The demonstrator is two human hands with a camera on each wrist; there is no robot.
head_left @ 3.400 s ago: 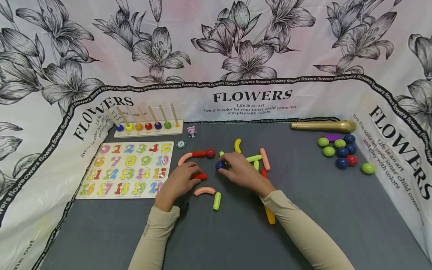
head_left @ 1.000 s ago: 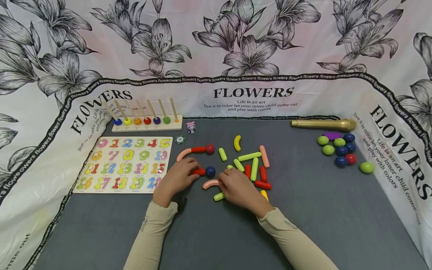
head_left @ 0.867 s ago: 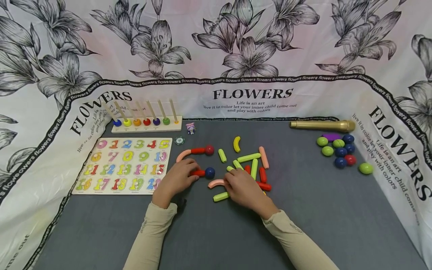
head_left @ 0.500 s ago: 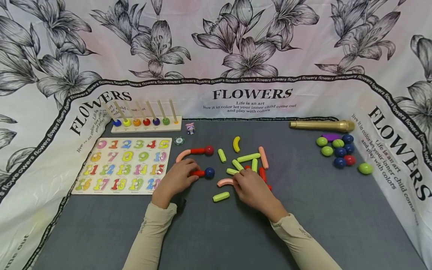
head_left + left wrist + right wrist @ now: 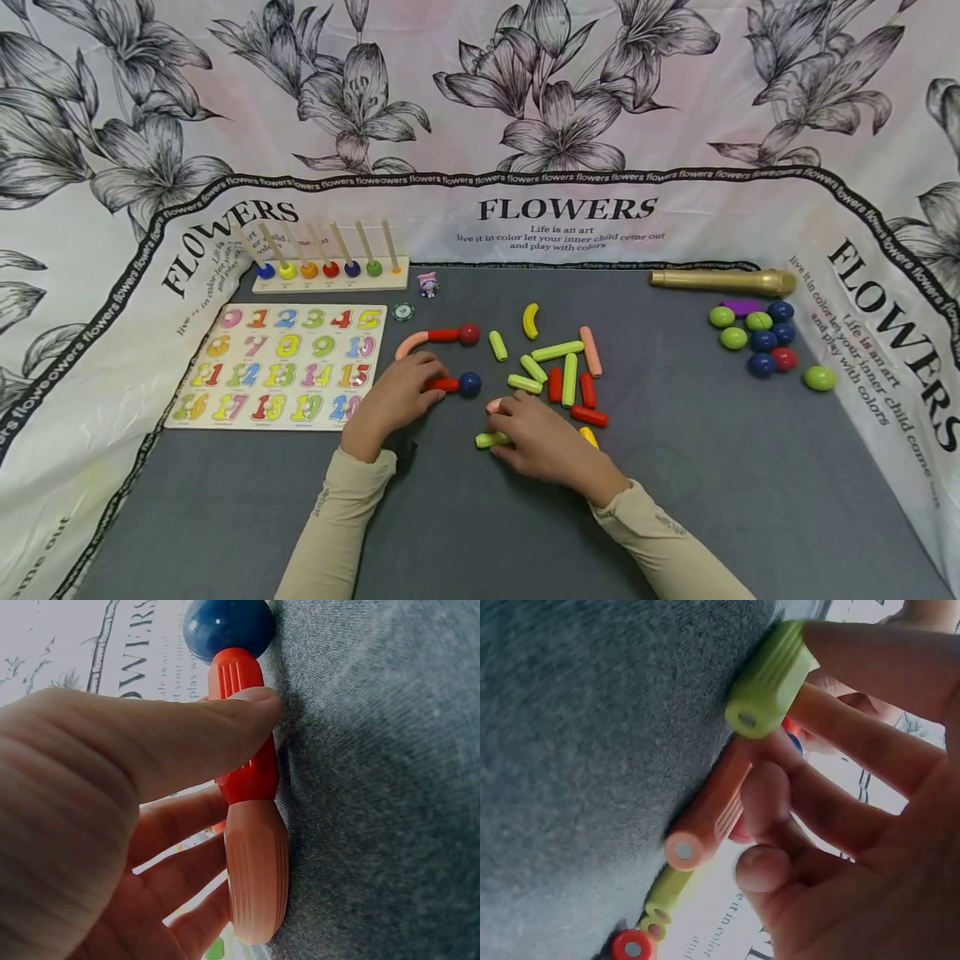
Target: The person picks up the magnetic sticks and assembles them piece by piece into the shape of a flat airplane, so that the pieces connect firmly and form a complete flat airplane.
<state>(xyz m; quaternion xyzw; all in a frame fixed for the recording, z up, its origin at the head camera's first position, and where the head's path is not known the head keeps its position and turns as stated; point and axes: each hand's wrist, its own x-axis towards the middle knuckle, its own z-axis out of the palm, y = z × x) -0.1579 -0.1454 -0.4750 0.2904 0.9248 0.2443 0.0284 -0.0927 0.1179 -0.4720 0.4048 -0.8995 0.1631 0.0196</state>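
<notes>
My left hand [image 5: 396, 402] holds a red stick [image 5: 255, 776] on the table between thumb and fingers. A blue ball [image 5: 470, 384] is joined to its far end and a peach piece [image 5: 256, 870] to its near end. My right hand [image 5: 546, 437] pinches a short green stick [image 5: 769, 686] between thumb and a finger. Partly under my right fingers lies a curved peach stick [image 5: 493, 406], with a metal disc in its end in the right wrist view. Beyond my left hand sits a joined peach curve, red stick [image 5: 443, 335] and red ball [image 5: 469, 333].
Several loose green sticks [image 5: 570, 379], red sticks [image 5: 589, 417] and a yellow curve [image 5: 530, 321] lie around my right hand. A number board [image 5: 273, 367] and peg stand [image 5: 330, 284] are left. A gold microphone [image 5: 720, 282] and several balls [image 5: 762, 365] are far right.
The blue ball, earlier under my right fingers, now sits on the red stick. My right hand slid the curved peach stick right, then moved back left onto the green stick. My left hand stays put.
</notes>
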